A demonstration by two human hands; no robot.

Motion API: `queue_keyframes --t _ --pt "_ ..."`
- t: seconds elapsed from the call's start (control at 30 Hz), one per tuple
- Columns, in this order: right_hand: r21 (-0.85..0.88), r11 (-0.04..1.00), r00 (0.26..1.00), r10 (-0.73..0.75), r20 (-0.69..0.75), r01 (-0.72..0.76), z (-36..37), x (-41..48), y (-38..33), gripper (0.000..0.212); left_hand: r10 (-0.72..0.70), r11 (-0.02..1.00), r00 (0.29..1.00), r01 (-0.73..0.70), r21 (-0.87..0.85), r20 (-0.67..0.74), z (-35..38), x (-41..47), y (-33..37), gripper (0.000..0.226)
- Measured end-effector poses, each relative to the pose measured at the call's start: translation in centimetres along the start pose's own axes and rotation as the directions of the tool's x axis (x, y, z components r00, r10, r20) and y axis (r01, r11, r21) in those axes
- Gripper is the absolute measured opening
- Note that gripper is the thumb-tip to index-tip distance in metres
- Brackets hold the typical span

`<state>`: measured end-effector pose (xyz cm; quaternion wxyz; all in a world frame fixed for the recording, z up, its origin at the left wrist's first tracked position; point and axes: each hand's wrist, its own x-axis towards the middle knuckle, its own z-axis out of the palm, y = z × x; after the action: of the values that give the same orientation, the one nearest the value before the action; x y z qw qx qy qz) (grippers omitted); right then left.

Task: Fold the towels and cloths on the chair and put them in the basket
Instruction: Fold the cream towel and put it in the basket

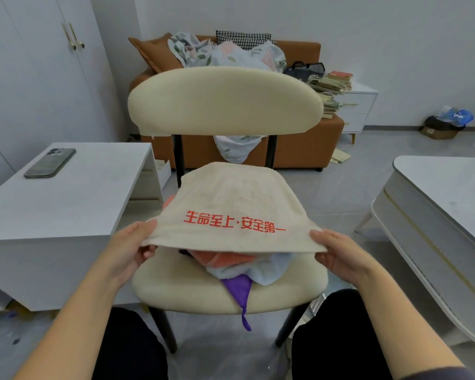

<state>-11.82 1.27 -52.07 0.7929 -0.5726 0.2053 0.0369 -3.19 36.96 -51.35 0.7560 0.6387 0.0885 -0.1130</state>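
Note:
A beige towel (pixel 236 198) with red printed characters is stretched flat above the seat of a cream chair (pixel 222 100). My left hand (pixel 133 246) pinches its near left corner and my right hand (pixel 337 253) pinches its near right corner. Under the towel a pile lies on the seat: an orange cloth (pixel 217 260), a pale blue cloth (pixel 269 270) and a purple cloth (pixel 237 289) that hangs over the front edge. A corner of another orange cloth (pixel 169 200) shows at the left. No basket is clearly in view.
A white desk (pixel 66 215) with a phone (pixel 50 163) stands to the left. A white table (pixel 444 215) is at the right. Behind the chair is an orange sofa (pixel 307 149) with bedding, a bag and stacked books (pixel 329 86). A perforated grey object (pixel 317 304) shows by my right knee.

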Motion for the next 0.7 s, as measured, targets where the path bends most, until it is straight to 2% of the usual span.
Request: queue_keyframes --t 0.07,0.17,0.23,0.27,0.37,0.4,0.5,0.53,0.6,0.63,0.7 --pt "-0.085 0.993 0.996 -0.085 -0.041 0.081 0.4 0.1 -2.0 0.025 0.056 0.998 0.998 -0.056 0.026 0.003 0.6 0.2 2.1 0.02" --pt "-0.228 0.96 0.979 -0.185 -0.089 0.161 0.8 0.3 -4.1 0.016 0.148 0.973 0.989 -0.141 0.184 -0.025 1.3 0.6 4.5 0.016" --pt "-0.229 0.954 0.968 -0.223 -0.117 0.193 1.0 0.4 -4.9 0.007 0.179 0.967 0.983 -0.168 0.191 -0.041 1.6 0.8 5.2 0.011" --pt "-0.203 0.957 0.966 -0.234 -0.114 0.208 1.3 0.3 -5.2 0.005 0.191 0.968 0.981 -0.181 0.173 -0.041 1.7 0.9 5.4 0.012" --pt "-0.089 0.961 0.963 -0.267 -0.036 0.263 1.5 0.1 -6.3 0.019 0.207 0.973 0.978 -0.205 0.108 -0.005 2.0 0.7 6.3 0.005" --pt "-0.052 0.96 0.961 -0.277 -0.006 0.277 1.6 -0.1 -6.7 0.021 0.211 0.976 0.977 -0.212 0.045 0.017 2.0 0.8 6.7 0.012" --pt "0.039 0.944 0.94 -0.329 0.096 0.326 1.5 -0.5 -8.4 0.021 0.291 0.95 0.941 -0.262 -0.172 0.172 1.8 1.2 8.4 0.019" --pt "0.03 0.936 0.926 -0.351 0.14 0.351 1.5 -0.6 -9.0 0.031 0.333 0.937 0.918 -0.298 -0.182 0.213 1.7 1.5 9.0 0.022" --pt "-0.076 0.909 0.903 -0.393 0.173 0.41 1.8 -0.7 -10.5 0.046 0.416 0.909 0.875 -0.404 -0.102 0.249 1.7 2.2 10.2 0.037" --pt "-0.158 0.882 0.894 -0.425 0.143 0.444 2.1 -0.5 -11.2 0.047 0.456 0.884 0.856 -0.467 -0.015 0.243 2.0 2.5 10.7 0.042" --pt "-0.309 0.8 0.844 -0.536 0.02 0.515 3.0 -0.4 -12.6 0.034 0.545 0.801 0.822 -0.569 0.187 0.166 2.9 2.8 11.9 0.038"
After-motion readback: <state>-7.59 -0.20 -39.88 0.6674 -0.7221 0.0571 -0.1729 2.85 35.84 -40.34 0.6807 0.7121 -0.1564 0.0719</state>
